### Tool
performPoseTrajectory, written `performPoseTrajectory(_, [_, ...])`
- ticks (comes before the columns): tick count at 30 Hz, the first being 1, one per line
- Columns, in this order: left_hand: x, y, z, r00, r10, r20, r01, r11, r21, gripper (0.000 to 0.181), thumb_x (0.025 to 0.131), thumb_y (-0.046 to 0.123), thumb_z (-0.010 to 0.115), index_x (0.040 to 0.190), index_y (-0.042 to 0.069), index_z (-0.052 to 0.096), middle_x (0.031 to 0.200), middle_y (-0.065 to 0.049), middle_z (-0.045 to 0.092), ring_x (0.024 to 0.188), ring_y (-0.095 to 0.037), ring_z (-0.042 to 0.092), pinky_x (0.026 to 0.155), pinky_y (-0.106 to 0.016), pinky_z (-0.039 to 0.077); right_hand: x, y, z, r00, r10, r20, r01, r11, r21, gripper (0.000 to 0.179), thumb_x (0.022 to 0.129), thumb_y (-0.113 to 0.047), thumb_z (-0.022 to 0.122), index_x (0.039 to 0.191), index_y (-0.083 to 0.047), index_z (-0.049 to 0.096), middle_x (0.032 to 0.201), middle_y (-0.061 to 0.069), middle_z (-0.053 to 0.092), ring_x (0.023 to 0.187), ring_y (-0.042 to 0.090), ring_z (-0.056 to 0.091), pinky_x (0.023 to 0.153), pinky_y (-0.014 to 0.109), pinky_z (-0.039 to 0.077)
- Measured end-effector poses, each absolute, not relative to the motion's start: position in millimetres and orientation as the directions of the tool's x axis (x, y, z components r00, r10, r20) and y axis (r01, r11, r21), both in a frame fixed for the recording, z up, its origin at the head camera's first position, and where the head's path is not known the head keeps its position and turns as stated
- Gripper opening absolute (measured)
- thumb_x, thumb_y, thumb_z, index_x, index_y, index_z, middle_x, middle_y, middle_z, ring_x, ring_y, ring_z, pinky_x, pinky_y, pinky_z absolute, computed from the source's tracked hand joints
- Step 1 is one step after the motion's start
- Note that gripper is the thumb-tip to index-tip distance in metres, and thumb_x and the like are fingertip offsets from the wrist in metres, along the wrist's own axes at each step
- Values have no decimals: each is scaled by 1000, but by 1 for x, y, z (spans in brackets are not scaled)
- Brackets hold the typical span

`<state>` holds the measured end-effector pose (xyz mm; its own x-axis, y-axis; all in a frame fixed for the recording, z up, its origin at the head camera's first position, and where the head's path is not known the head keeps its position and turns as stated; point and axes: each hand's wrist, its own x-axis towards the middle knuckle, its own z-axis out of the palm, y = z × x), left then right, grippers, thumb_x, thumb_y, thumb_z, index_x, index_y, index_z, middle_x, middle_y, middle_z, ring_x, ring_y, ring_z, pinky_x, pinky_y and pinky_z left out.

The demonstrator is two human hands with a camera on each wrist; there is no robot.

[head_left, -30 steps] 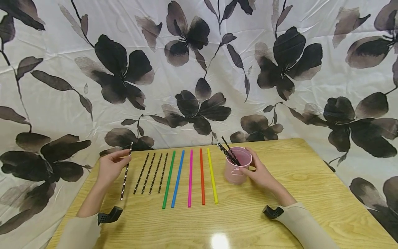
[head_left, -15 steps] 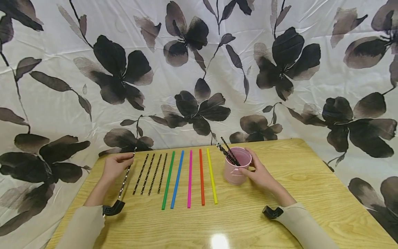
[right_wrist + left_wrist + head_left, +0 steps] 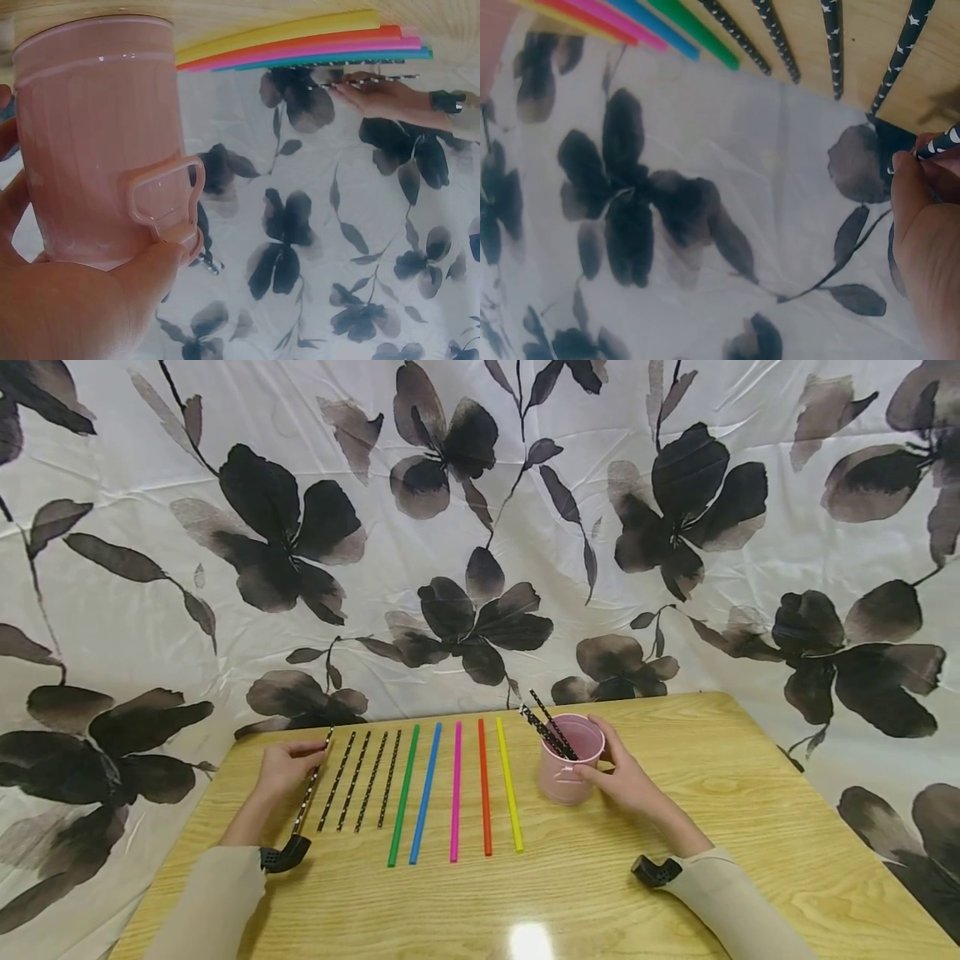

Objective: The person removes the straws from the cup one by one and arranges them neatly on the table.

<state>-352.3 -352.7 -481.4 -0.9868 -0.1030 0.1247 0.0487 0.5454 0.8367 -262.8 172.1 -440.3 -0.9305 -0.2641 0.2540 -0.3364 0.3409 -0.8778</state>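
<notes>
Between thumb and fingers, my left hand [image 3: 287, 767] pinches a black straw with white marks [image 3: 308, 789] near its far end. The straw slants beside a row of several black patterned straws [image 3: 358, 781] at the table's left. To their right lie green [image 3: 402, 797], blue [image 3: 425, 793], pink [image 3: 456, 793], red [image 3: 485, 789] and yellow straws [image 3: 510, 785]. My right hand [image 3: 626, 777] grips a pink cup [image 3: 564, 783] from its right, with the thumb at the small handle [image 3: 166, 199]. A few black straws [image 3: 547, 731] lean inside the cup.
The wooden table [image 3: 420, 910] has its back edge against a white cloth with dark flowers [image 3: 465, 627]. Each wrist wears a black camera mount, on the left [image 3: 287, 855] and the right [image 3: 656, 872].
My left hand has moved right and slightly nearer with its straw, closer to the row of black straws. The right hand and the cup have stayed in place.
</notes>
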Motion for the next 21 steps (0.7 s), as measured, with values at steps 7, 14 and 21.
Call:
performPoseTrajectory(7, [-362, -352, -489, -987, -119, 107, 12, 616, 788, 30, 82, 17, 64, 107, 2, 63, 104, -18, 60, 84, -17, 58, 55, -16, 46, -264, 174, -441, -931, -272, 243, -328, 334, -884, 76, 82, -20, 64, 140, -19, 15, 129, 21, 35, 107, 39, 43, 83, 48, 40])
performPoseTrajectory(14, [-368, -350, -491, -990, -95, 108, 19, 657, 753, 29, 82, 17, 63, 106, 2, 64, 103, -18, 61, 93, -28, 55, 67, -27, 48, -265, 175, -439, -935, -267, 232, -316, 334, -888, 76, 82, -19, 64, 140, -19, 15, 131, 19, 34, 108, 37, 43, 83, 47, 40])
performPoseTrajectory(21, [-373, -347, -492, -992, -84, 91, 10, 676, 737, 29, 81, 19, 64, 106, 3, 64, 104, -17, 61, 99, -30, 52, 80, -39, 44, -278, 182, -458, -929, -263, 260, -339, 323, -884, 77, 80, -20, 66, 139, -26, 17, 128, 14, 39, 106, 32, 47, 79, 43, 43])
